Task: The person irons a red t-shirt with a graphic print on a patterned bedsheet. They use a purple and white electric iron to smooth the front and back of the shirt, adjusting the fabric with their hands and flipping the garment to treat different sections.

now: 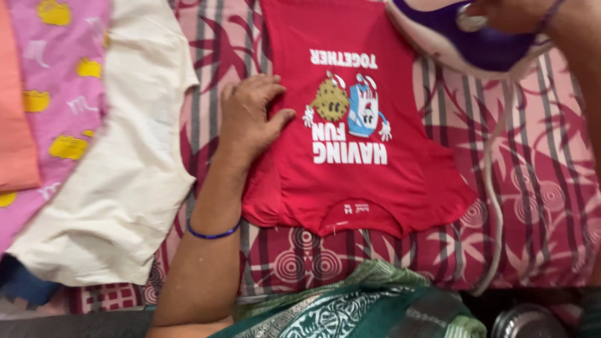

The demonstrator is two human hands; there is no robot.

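Observation:
A small red shirt (pixel 375 181) with a white cartoon print lies flat on a patterned maroon and pink cloth (pixel 538 188). My left hand (pixel 250 112) rests palm down on the shirt's left edge, fingers spread; a blue bangle circles that wrist. My right hand (pixel 501 9) at the top right grips a purple and white clothes iron (pixel 463 37), which sits over the shirt's far right corner. The iron's white cord (pixel 494 194) trails down the right side of the cloth.
A cream cloth (pixel 125 163), a pink cloth with yellow shapes (pixel 62 81) and an orange cloth (pixel 12 106) lie at the left. A green patterned garment (pixel 350 307) is at the bottom, a metal vessel (pixel 526 322) at the bottom right.

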